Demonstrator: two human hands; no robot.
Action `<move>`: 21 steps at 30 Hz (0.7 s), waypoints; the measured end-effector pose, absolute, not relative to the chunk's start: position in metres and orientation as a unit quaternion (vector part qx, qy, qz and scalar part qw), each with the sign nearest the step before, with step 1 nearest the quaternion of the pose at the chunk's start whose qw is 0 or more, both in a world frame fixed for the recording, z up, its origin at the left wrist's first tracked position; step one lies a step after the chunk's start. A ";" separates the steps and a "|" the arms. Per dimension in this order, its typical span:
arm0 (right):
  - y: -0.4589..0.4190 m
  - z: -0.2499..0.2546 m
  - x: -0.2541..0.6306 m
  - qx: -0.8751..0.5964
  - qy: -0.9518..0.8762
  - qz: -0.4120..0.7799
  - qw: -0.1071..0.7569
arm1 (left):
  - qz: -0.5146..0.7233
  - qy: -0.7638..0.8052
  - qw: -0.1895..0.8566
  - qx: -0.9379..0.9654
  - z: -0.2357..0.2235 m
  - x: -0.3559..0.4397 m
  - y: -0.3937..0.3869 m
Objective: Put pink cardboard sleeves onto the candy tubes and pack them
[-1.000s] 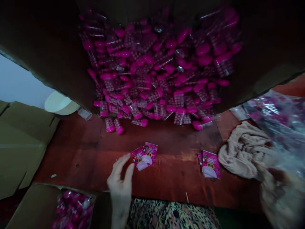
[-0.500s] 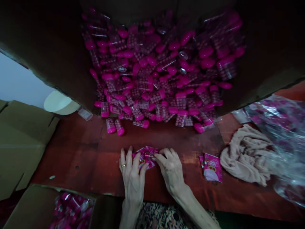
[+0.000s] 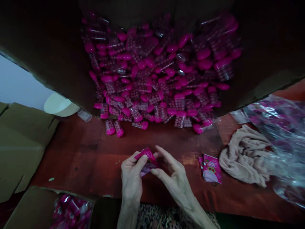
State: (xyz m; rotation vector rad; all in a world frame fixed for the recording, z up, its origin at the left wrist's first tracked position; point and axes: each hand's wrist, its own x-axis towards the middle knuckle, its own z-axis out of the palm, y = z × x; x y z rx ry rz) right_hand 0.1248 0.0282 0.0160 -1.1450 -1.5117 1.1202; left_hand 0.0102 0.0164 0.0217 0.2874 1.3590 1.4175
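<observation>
My left hand (image 3: 132, 175) is closed on a small pink printed packet (image 3: 147, 155), its thumb pressed across the front. The packet is raised a little above the red-brown tabletop. At the packet's right edge is my right hand (image 3: 172, 173), with its thumb and fingers apart. Its thumb tip reaches the lower right part of the packet; whether it touches I cannot tell. Two more pink packets (image 3: 212, 168) lie overlapping on the table to the right. Beyond my hands, a big heap of clear tubes with pink caps (image 3: 143, 79) holds small round beads or candies.
A large cardboard box (image 3: 257, 63) lies around the heap. On the right are a crumpled beige cloth (image 3: 245, 156) and clear plastic bags (image 3: 283, 143). To the left stand a pale bowl (image 3: 59, 106) and cardboard (image 3: 23, 143). A lower-left box (image 3: 30, 206) holds pink wrapped items.
The packet has come up off the tabletop in my left hand, which has turned to hold it under the thumb. The fingers of my right hand have spread apart.
</observation>
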 end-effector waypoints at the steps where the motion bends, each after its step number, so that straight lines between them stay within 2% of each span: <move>1: 0.029 0.017 0.121 -0.472 -0.578 0.479 0.462 | 0.609 0.564 0.548 0.107 0.023 0.012 0.017; 5: 0.033 0.019 0.110 -0.464 -0.548 0.475 0.509 | 0.635 0.544 0.546 0.058 0.029 0.014 0.017; 9: 0.035 0.023 0.106 -0.426 -0.613 0.438 0.500 | 0.629 0.537 0.563 0.008 0.031 0.009 0.017; 16: 0.039 0.029 0.095 -0.404 -0.683 0.476 0.379 | 0.639 0.534 0.553 -0.021 0.024 -0.012 0.016; 21: 0.045 0.037 0.089 -0.381 -0.709 0.498 0.323 | 0.667 0.540 0.513 -0.008 0.026 -0.024 0.015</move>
